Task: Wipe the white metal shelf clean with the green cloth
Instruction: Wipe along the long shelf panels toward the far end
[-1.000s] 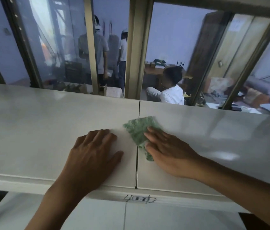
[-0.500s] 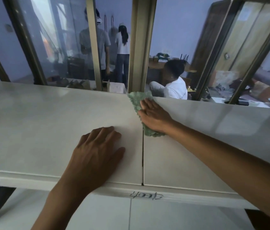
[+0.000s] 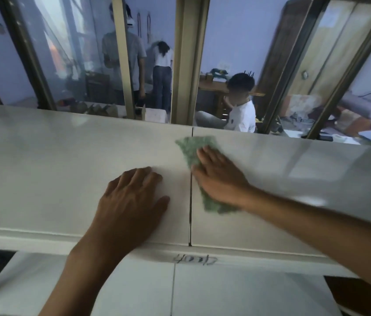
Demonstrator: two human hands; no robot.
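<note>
Your right hand (image 3: 220,179) lies flat, fingers stretched out, pressing the green cloth (image 3: 192,148) onto the white metal shelf (image 3: 66,160) just right of the dark seam (image 3: 190,201) at the centre of the frame; nothing is pinched in that grip, and the cloth shows beyond the fingertips and under the wrist, blurred at its lower end. Your left hand (image 3: 132,201) rests palm down and empty on the shelf panel left of the seam, near the front edge, fingers spread. Handwritten marks (image 3: 194,260) sit on the shelf's front lip in the lower middle of the frame.
</note>
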